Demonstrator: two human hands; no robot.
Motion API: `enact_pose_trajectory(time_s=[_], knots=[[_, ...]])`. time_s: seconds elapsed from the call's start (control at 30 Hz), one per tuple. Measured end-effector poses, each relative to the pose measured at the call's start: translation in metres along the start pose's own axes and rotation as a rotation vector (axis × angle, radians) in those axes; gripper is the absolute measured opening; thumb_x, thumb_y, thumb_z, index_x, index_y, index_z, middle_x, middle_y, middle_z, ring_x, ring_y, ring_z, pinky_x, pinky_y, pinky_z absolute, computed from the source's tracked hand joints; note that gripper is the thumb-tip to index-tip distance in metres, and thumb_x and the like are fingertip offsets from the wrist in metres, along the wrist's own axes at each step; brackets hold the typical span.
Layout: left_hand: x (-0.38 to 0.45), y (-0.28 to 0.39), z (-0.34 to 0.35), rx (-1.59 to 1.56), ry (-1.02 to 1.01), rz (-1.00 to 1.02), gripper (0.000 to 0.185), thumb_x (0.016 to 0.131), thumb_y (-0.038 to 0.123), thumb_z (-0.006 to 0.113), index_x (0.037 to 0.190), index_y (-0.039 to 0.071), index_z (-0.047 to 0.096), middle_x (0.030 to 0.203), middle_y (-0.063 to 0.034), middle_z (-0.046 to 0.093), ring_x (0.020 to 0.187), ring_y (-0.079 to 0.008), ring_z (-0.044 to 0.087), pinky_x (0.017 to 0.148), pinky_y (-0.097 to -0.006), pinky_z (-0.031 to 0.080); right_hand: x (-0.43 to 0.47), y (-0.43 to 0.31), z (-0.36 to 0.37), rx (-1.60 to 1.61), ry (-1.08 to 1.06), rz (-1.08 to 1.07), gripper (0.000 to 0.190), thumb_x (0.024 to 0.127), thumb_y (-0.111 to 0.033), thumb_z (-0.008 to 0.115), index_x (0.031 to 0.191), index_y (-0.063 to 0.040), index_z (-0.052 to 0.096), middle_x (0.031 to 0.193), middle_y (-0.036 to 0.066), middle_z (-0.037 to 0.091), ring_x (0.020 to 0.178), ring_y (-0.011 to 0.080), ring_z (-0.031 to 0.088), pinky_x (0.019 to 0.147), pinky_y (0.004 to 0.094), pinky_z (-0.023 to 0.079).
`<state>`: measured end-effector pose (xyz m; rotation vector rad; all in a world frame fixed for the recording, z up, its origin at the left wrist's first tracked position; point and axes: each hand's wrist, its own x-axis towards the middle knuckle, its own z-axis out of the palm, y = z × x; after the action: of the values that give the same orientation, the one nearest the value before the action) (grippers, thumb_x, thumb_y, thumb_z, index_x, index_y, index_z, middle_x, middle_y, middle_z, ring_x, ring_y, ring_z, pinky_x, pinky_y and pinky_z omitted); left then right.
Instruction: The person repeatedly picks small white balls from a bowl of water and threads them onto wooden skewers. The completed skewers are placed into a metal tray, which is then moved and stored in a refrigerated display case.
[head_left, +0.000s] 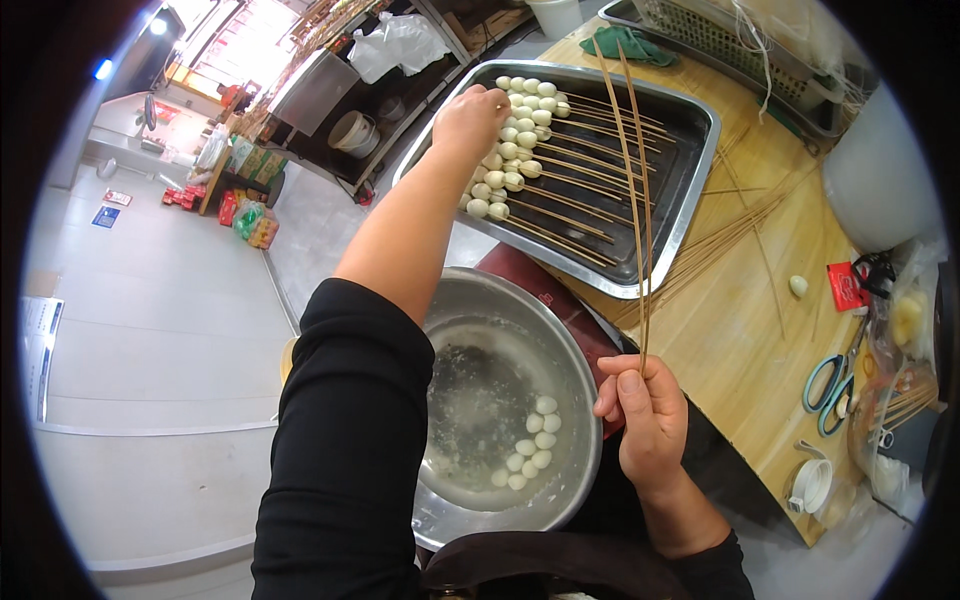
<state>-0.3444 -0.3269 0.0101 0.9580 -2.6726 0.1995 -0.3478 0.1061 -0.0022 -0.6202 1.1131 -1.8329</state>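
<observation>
My right hand (649, 427) pinches two long bamboo skewers (634, 187) near their lower ends. They point up across the right side of a rectangular metal tray (709, 142). At the tray's left part, my left hand (471, 120) is bent over rows of small peeled eggs (514, 180), which look like quail eggs, threaded on skewers. Its fingertips are partly hidden, so whether they grip an egg is unclear. Below the tray, a round steel basin (574, 337) holds cloudy water and several loose peeled eggs (541, 441).
Loose skewers (720, 236) and a single egg (798, 286) lie on the wooden table (742, 360). Scissors (829, 390), a tape roll (811, 484) and a red packet (847, 286) are at right. A green cloth (630, 46) lies behind the tray, beside stacked baskets (697, 37).
</observation>
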Motion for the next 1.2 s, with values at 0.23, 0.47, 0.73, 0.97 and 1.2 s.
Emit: enact_pose_trajectory(time_s=[0.23,0.47,0.73,0.97,1.2], knots=[[0.001,0.003,0.004,0.085,0.039,0.085,0.021,0.098,0.033,0.058,0.103,0.017,0.071,0.106,-0.0084,0.069,0.103,-0.0318,0.067,0.088,-0.0427,0.053,0.002,0.002,-0.003,-0.006,0.008,-0.007,0.025,0.108,-0.018,0.052,0.116,0.001,0.065,0.081,0.002,0.064,0.073,0.0055,0.055,0.068,0.0199,0.044],[-0.028,0.014,-0.054,-0.45,0.27,-0.152,0.026,0.097,0.028,0.067,0.104,0.003,0.069,0.084,-0.0091,0.07,0.077,-0.0181,0.066,0.073,-0.0323,0.052,-0.007,-0.006,-0.011,-0.03,-0.004,0.001,0.025,0.108,-0.018,0.052,0.117,0.001,0.064,0.079,0.002,0.062,0.07,0.0058,0.054,0.065,0.0203,0.043],[-0.317,0.043,-0.155,-0.592,-0.564,-0.089,0.013,0.096,0.02,0.065,0.099,0.007,0.069,0.096,-0.0092,0.069,0.087,-0.0246,0.068,0.079,-0.0376,0.053,-0.037,-0.007,-0.001,-0.078,-0.073,0.02,0.024,0.108,-0.019,0.052,0.116,0.0,0.065,0.073,-0.004,0.053,0.066,0.0029,0.047,0.061,0.0194,0.039],[-0.439,0.029,-0.129,-0.201,-1.0,-0.1,0.024,0.092,0.026,0.06,0.102,0.006,0.07,0.102,-0.0166,0.071,0.095,-0.038,0.068,0.084,-0.0486,0.054,-0.086,-0.005,0.033,-0.131,-0.178,0.064,0.026,0.107,-0.023,0.055,0.115,-0.001,0.066,0.074,-0.004,0.053,0.067,0.0027,0.047,0.061,0.0195,0.039],[-0.425,0.035,-0.162,-0.668,-0.596,-0.281,0.037,0.098,0.027,0.062,0.13,0.01,0.065,0.118,-0.0145,0.069,0.101,-0.0287,0.068,0.089,-0.0416,0.054,-0.126,-0.011,0.068,-0.4,-0.198,0.268,0.025,0.106,-0.022,0.057,0.116,-0.003,0.069,0.072,-0.008,0.052,0.065,0.0009,0.045,0.06,0.0191,0.036]])
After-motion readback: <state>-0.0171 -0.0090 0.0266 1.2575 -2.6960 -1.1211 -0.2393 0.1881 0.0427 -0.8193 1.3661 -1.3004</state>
